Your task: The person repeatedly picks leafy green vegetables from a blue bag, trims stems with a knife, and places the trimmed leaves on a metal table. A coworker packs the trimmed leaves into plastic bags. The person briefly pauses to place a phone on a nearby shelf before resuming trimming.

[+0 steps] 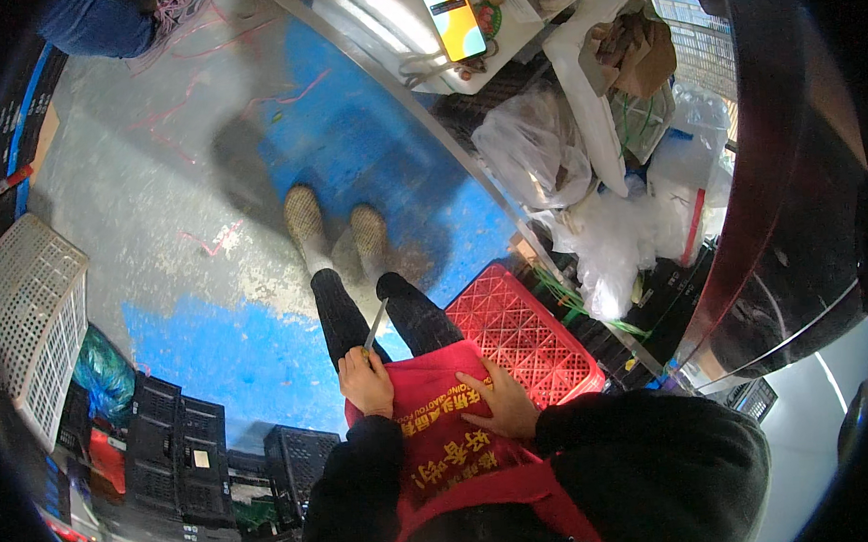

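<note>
My left hand (366, 382) is closed around the handle of a knife (376, 324), whose thin blade points away from me over my legs. A red apron (441, 445) with yellow writing covers my lap. On its right part my right hand (499, 401) lies flat with the fingers spread, holding nothing. Beside my right leg is a red plastic crate (513, 326) with a lattice pattern.
Black plastic crates (177, 456) and a pale perforated basket (29, 318) stand at the left. On the right, a white surface holds a lit phone (453, 19); clear plastic bags (537, 146) lie near it. Another person's leg (96, 24) shows at the top left.
</note>
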### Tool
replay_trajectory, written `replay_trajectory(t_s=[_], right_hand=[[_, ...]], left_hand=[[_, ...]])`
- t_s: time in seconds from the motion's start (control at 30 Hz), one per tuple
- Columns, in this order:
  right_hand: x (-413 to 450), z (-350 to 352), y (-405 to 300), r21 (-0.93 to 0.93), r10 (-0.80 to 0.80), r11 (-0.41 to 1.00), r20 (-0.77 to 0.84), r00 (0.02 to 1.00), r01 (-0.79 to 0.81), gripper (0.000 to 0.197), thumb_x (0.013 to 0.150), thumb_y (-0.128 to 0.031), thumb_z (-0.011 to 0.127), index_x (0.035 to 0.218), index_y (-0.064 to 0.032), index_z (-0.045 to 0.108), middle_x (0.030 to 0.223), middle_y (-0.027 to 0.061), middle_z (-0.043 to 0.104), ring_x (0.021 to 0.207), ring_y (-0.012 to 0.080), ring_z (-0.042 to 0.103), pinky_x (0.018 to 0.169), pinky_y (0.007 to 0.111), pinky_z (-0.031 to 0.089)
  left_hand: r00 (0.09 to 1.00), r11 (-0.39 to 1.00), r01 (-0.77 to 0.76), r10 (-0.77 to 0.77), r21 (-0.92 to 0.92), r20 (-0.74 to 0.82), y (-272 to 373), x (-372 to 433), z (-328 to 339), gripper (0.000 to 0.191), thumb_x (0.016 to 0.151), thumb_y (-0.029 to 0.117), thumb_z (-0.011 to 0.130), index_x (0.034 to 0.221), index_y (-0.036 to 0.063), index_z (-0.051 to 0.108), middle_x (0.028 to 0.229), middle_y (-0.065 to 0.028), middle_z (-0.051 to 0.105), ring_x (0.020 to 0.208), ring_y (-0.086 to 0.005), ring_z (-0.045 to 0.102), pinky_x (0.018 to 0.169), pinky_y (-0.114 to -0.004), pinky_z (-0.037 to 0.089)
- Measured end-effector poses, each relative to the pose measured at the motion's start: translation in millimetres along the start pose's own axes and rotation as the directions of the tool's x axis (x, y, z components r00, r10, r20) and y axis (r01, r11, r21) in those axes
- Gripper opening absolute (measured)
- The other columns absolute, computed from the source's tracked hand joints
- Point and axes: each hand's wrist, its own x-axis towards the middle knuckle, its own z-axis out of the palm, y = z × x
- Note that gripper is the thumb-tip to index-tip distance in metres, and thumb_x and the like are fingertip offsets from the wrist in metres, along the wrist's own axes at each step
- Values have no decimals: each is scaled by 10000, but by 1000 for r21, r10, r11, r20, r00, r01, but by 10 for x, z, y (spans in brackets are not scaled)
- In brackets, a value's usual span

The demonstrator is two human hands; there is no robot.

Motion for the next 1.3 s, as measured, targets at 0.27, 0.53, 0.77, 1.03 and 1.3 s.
replay_trajectory(t_s=[0.27,0.53,0.77,1.03,1.3], right_hand=[[-22,124,10,17,-22,1000,-20,1000,22,785,853,-400,794,1521,-175,447,1421,343,402,1293,495,455,1096,539,400],[-47,208,-13,30,0,1000,-9,1000,1,790,855,-401,792,1526,-176,441,1393,353,422,1269,496,474,1094,538,399],[-67,288,16,64,-2,998,-9,1000,3,784,865,-412,777,1533,-189,433,1401,356,411,1277,496,464,1095,536,398],[-88,375,6,63,-38,997,-54,998,42,769,873,-402,764,1537,-195,434,1389,356,419,1263,493,471,1085,532,405],[-68,411,-30,68,-70,995,-92,993,77,749,870,-389,765,1523,-190,456,1368,354,436,1245,490,482,1074,535,407]], left_hand=[[999,1000,-23,22,20,33,-78,11,-19,93,913,131,640,920,44,607,877,-145,618,861,-364,594,737,-478,493],[998,998,-58,57,36,18,-108,37,-63,92,901,121,644,911,41,597,842,-147,600,836,-364,586,720,-479,486],[997,998,-69,69,7,16,-137,49,-77,96,901,125,641,909,37,606,849,-143,607,838,-358,592,719,-473,489],[997,996,-83,83,25,-2,-210,66,-133,101,897,135,651,906,47,603,845,-141,608,839,-359,597,712,-468,493],[997,997,-77,77,0,-17,-263,105,-191,103,892,133,658,910,49,600,841,-146,609,831,-363,599,705,-472,491]])
